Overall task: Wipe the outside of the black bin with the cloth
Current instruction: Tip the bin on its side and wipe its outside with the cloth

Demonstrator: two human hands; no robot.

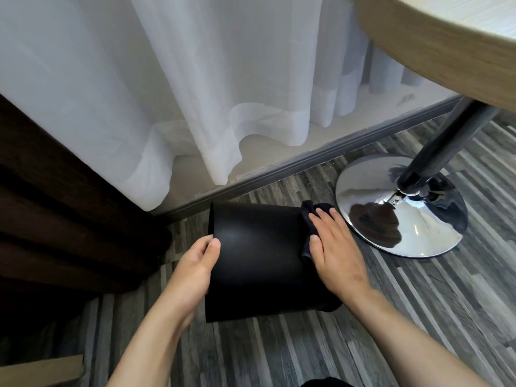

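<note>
The black bin (259, 255) is tipped on its side above the grey wood-look floor, its open rim to the left and its base to the right. My left hand (195, 263) grips the rim, thumb on the outer wall. My right hand (335, 255) lies flat on the bin's right end and presses a dark cloth (307, 219) against it. Only the cloth's edges show around my fingers.
A chrome round table base (399, 208) with a dark pole (446, 141) stands just right of the bin, under a wooden tabletop (435, 46). White sheer curtain (167, 93) and a grey skirting run behind. A dark brown curtain (55, 219) hangs at left.
</note>
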